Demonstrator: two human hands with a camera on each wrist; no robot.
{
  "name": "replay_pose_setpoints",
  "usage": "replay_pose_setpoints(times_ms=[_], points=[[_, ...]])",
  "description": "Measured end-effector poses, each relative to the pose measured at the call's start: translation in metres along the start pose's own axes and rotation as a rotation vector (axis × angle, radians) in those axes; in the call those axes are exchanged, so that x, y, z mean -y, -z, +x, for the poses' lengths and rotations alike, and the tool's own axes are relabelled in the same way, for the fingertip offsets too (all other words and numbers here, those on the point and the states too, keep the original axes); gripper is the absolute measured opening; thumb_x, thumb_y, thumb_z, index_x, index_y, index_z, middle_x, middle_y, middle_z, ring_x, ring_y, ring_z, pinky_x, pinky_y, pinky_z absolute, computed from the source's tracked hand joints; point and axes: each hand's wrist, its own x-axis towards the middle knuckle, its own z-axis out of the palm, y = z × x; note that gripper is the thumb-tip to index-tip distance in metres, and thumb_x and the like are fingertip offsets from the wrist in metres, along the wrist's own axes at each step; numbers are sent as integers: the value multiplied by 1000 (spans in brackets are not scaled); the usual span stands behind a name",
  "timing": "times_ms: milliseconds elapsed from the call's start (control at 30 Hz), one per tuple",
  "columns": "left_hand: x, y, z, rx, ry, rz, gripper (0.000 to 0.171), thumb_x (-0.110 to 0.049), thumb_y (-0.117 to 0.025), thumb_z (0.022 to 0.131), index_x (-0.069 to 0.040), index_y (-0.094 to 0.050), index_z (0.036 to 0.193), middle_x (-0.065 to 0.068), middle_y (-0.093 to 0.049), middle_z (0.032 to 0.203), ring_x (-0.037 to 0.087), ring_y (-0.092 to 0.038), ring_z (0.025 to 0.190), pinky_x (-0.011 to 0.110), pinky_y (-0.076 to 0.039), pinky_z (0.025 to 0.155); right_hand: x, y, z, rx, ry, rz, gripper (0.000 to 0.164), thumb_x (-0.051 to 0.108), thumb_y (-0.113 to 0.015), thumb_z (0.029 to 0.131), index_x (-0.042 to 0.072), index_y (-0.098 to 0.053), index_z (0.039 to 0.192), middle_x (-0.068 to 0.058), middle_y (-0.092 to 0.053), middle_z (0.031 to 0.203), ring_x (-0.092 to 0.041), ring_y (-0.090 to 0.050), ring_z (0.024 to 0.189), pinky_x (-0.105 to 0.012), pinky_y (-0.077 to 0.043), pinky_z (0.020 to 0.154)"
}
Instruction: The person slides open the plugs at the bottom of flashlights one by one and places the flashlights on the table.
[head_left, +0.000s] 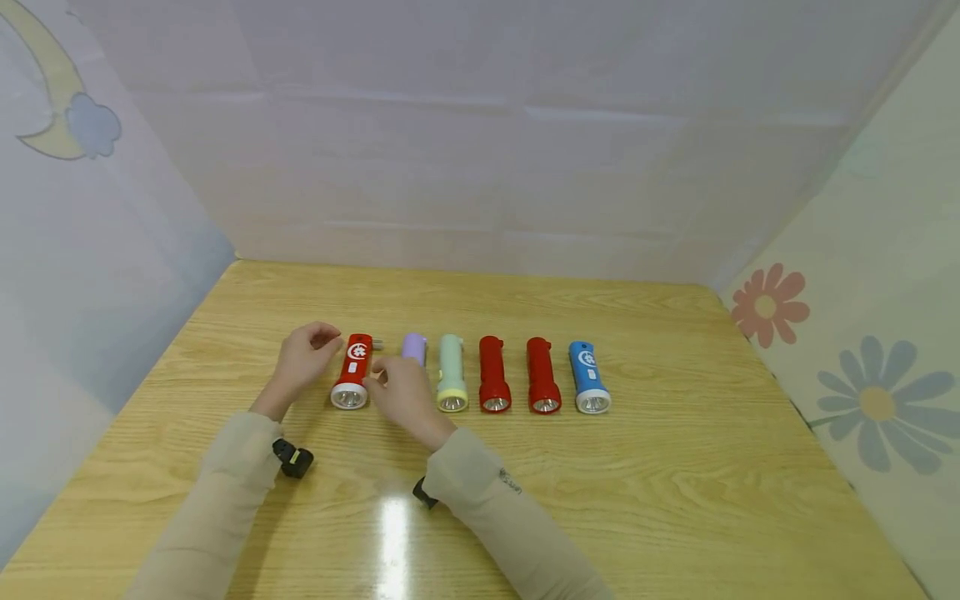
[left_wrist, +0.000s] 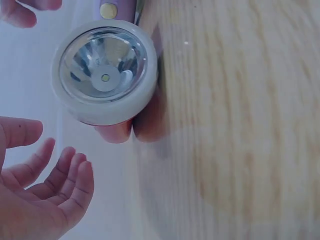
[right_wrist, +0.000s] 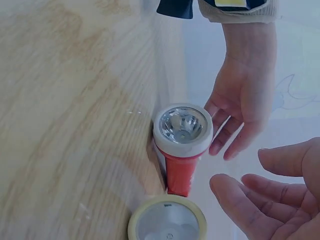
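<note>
A red flashlight with a white head (head_left: 351, 372) lies at the left end of a row, its lens toward the person. A metal plug (head_left: 378, 343) sticks out from its right side near the tail. My left hand (head_left: 303, 357) is just left of it, fingers loosely bent and holding nothing. On its other side is my right hand (head_left: 405, 398), also holding nothing, with thumb and fingers apart in the right wrist view. Under and behind that hand, the purple flashlight (head_left: 414, 346) is partly hidden. Both wrist views show the red flashlight's reflector (left_wrist: 105, 65) facing the camera.
Further right lie a pale green flashlight with a yellow rim (head_left: 452, 371), a red flashlight (head_left: 492, 375), another red flashlight (head_left: 542, 375) and a blue flashlight (head_left: 589, 377). The wooden table (head_left: 675, 483) meets printed cloth walls (head_left: 480, 167) at its back and sides.
</note>
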Motion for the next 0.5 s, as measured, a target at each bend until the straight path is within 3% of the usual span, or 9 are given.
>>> replay_pose_setpoints(times_ms=[100, 300, 500], points=[[-3, 2, -2, -26, -7, -19, 25, -10, -51, 92, 9, -55, 108, 23, -56, 102, 31, -53, 94, 39, -44, 81, -2, 5, -3, -8, -4, 14, 21, 16, -63, 86, 0, -67, 98, -6, -67, 83, -12, -61, 71, -17, -44, 58], [-10, 3, -6, -13, -1, -71, 28, -13, -51, 93, 6, -54, 113, 21, -55, 105, 27, -53, 92, 19, -47, 66, -9, 12, -10, -20, -1, 30, 22, 17, -63, 86, 0, -66, 100, -5, -67, 83, -12, -62, 74, -18, -46, 61], [-18, 1, -8, -1, -44, -118, 30, -13, -52, 93, 6, -54, 115, 22, -55, 107, 30, -53, 95, 24, -49, 68, -15, 18, -14, -24, -21, 70, 21, 17, -64, 85, 2, -66, 99, -5, -67, 86, -11, -62, 74, -18, -46, 60]])
